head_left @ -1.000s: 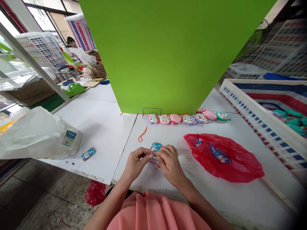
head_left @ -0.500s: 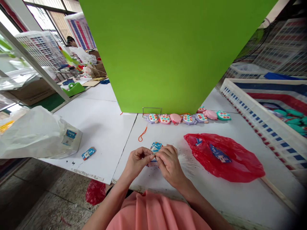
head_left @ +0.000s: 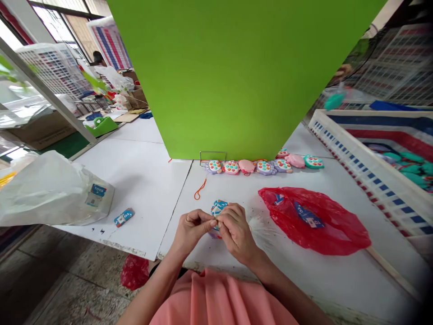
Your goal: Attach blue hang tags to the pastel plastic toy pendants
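My left hand [head_left: 194, 229] and my right hand [head_left: 236, 230] meet close above the near part of the white table. Thumb and fingers of both are pinched together, tip to tip. Whatever lies between the fingertips is too small to make out. Just beyond and below them is a pile of blue printed cards [head_left: 218, 206]. Under the fingers shows part of a pinkish-purple thing [head_left: 215, 234], mostly covered. Beside my right hand a spray of thin clear strands [head_left: 264, 231] lies on the table. An orange cord loop [head_left: 200, 189] lies further off.
A row of animal-shaped toys with coloured dots [head_left: 265, 167] runs along a tall green panel [head_left: 216, 81]. At right are a red plastic bag [head_left: 338, 225] and a white crate [head_left: 365, 176] of toys. A white bag [head_left: 57, 194] stands left, near blue cards [head_left: 124, 217].
Both hands stay pinched together in nearly the same spot. At the upper right, another person's hand has appeared with a blurred teal toy hanging beneath it.
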The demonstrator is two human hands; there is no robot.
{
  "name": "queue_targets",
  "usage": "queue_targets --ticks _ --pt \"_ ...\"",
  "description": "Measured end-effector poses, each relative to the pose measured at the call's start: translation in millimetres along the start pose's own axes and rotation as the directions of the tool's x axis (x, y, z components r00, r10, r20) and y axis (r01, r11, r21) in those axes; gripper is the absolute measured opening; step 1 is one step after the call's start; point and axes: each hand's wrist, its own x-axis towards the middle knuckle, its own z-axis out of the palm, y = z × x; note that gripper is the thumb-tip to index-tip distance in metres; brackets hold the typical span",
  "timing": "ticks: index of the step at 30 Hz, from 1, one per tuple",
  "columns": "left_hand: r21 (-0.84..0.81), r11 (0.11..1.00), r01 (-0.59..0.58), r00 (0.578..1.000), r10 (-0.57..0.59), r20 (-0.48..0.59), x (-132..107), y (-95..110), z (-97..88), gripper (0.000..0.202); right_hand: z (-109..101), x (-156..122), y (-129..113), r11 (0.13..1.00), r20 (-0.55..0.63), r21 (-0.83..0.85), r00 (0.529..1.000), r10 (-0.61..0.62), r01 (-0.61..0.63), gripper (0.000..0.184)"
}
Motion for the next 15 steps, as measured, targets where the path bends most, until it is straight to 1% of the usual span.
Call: queue_targets --ticks 5,7,9,10,12,14,15 --pt "-0.002 1.0 0.027 0.999 -0.027 0.033 -0.1 0.8 -1.6 0.019 1.5 0.6 1.4 0.999 -0.005 -0.014 0.999 -0.035 0.035 0.015" --pt "0.043 0.999 0.014 1.0 -0.014 0.011 0.3 -0.3 -2.5 0.019 1.4 1.6 1.5 0.999 0.01 -0.011 0.999 -0.033 0.033 0.015" --pt "0.123 0.992 -0.033 0.999 0.034 -0.007 1.2 -0.8 -4.1 0.019 -1.0 3.1 2.5 0.999 0.017 0.05 1.0 -0.003 0.002 0.016" --pt "0.168 0.983 -0.071 0.997 0.074 -0.014 2.1 -0.7 -5.2 0.02 -3.7 4.0 4.1 0.993 0.009 0.109 0.999 0.036 -0.037 0.016" --pt "0.244 0.959 -0.144 0.987 0.157 -0.034 4.9 -0.6 -8.6 0.023 -13.8 5.8 11.0 0.955 -0.044 0.256 0.985 0.166 -0.149 0.016" --pt "0.301 0.938 -0.173 0.978 0.2 -0.062 9.0 -2.4 -13.0 0.024 -32.2 7.5 24.5 0.893 -0.128 0.371 0.939 0.319 -0.253 0.016" --pt "0.331 0.929 -0.164 0.979 0.196 -0.064 11.2 -4.5 -15.3 0.023 -45.0 8.3 33.8 0.875 -0.178 0.391 0.909 0.378 -0.287 0.016"
